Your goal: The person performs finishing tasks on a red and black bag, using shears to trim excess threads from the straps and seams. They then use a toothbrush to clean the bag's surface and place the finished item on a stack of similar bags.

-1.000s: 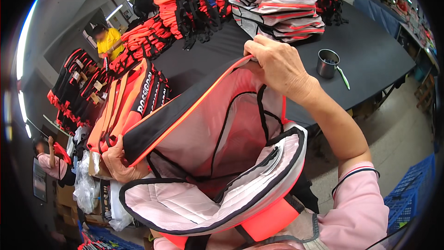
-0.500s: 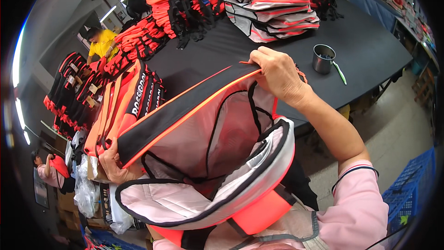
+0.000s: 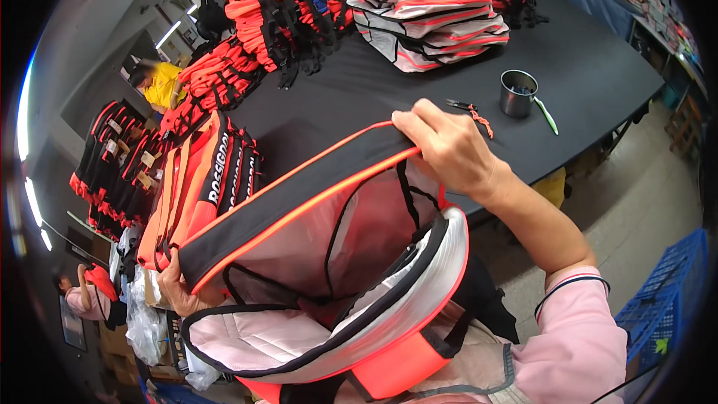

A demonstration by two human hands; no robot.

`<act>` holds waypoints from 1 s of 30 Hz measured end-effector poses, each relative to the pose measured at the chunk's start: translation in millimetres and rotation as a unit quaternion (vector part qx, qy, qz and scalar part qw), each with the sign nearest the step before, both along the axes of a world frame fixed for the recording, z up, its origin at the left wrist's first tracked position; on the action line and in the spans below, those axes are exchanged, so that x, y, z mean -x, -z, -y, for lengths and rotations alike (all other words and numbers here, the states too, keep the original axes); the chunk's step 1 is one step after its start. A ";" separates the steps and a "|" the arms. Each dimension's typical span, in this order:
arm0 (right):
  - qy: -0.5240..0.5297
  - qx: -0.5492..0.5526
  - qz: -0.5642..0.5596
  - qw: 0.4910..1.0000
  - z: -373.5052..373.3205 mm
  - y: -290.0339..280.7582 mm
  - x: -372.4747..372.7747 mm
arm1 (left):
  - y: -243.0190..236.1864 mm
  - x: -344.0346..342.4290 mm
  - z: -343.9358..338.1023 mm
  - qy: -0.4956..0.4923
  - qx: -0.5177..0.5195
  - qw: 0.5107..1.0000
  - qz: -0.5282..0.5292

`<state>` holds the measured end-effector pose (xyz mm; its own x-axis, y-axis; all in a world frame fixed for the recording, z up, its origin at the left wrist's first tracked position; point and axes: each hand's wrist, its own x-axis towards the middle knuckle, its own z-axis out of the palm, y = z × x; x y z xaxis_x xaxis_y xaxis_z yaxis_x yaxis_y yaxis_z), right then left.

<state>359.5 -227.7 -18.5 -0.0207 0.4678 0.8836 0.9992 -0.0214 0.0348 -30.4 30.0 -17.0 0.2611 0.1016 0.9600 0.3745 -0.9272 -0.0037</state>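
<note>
A backpack (image 3: 292, 202) is stretched between my hands close to my body. Its black band with orange piping faces up, and the grey lining and black seam tape show inside the wide mouth. A padded, white-lined flap (image 3: 277, 333) hangs toward me. My right hand (image 3: 449, 148) pinches the band's far right end, fingers curled over the edge. At the lower left end, my left hand (image 3: 183, 288) grips the band with its thumb on top; its other fingers are partly hidden. Thread snips (image 3: 473, 111) with an orange handle lie on the table beyond my right hand.
The black table (image 3: 583, 67) bears a metal cup (image 3: 517, 93), a green-and-white tool (image 3: 547, 116), stacked grey bags (image 3: 426, 15) and orange bag pieces (image 3: 262, 7). Finished-looking orange backpacks (image 3: 196, 187) stand left. A blue crate (image 3: 666, 299) is at right. A person in yellow (image 3: 161, 86) works beyond.
My right hand has come down slightly with the band's end, uncovering the thread snips on the table. The bag's mouth has tilted a little, while both hands keep their hold.
</note>
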 end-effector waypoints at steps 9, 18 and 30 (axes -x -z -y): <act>0.003 -0.116 0.011 0.993 -1.1 6.2 5.1 | 3.1 20.1 -1.1 0.013 -0.052 0.998 -0.025; 0.012 -0.185 -0.048 0.981 -13.6 9.0 9.1 | 28.0 14.5 -5.0 0.105 -0.010 0.992 0.076; -0.116 0.091 -0.338 0.929 -9.1 80.6 21.9 | 66.9 13.6 9.2 0.174 0.466 0.856 0.138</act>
